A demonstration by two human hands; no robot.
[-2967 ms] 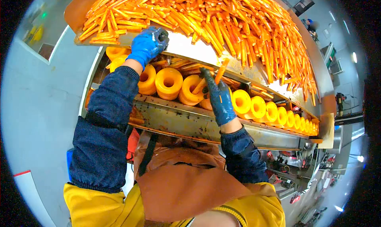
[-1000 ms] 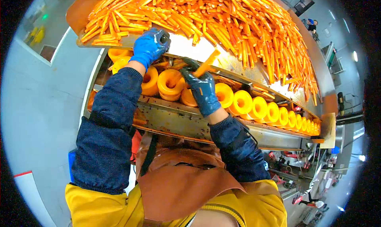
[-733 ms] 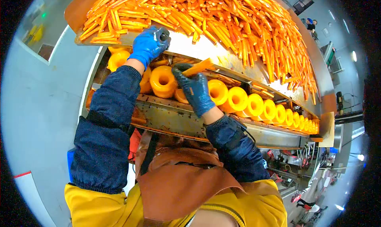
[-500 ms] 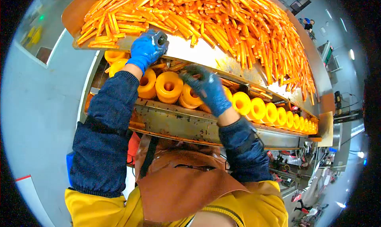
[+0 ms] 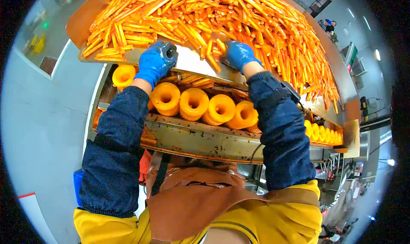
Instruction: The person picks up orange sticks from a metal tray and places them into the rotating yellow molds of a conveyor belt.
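Note:
My left hand [image 5: 157, 62], in a blue glove with dark, soiled fingertips, is closed at the front edge of the metal tray [image 5: 188, 58]. What its fingers hold, if anything, I cannot make out. At the front of a heap of thin orange sticks [image 5: 183, 9], my right hand [image 5: 241, 56], also gloved in blue, has its fingers curled against a few loose sticks [image 5: 213, 61]. Its fingertips are partly hidden. Below both hands runs a row of orange-yellow rollers [image 5: 193, 104] with hollow round ends; my right sleeve covers part of the row.
A stained metal rail [image 5: 200, 135] runs in front of the rollers. More sticks [image 5: 194, 80] lie in the trough behind them. A pale board [image 5: 351, 138] stands at the row's right end. Far off at the upper right is another person [image 5: 329, 26].
My right hand has moved up from above the rollers to the sticks on the tray. More rollers now show beneath it. My left hand stays at the tray edge.

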